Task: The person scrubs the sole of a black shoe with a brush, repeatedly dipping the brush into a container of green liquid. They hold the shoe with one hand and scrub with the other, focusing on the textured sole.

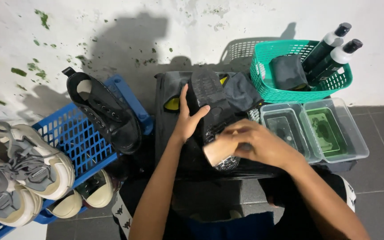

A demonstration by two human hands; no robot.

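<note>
**Black shoe scrubbed sole-up on a black stand**

A black shoe (pixel 210 104) is steadied sole-up by the left hand (pixel 186 121), its fingers pressed flat along the shoe's side with the thumb across the sole. A wooden-backed brush (pixel 221 151) is gripped by the right hand (pixel 258 143), fingers curled over it (bristles apparently against the heel, though blurred). Beyond the right fingers sit two clear tubs (pixel 316 131) and a green basket (pixel 263 75).

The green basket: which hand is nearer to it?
Right. The right hand works a brush below the green basket; the left hand holds the black shoe farther left.
</note>
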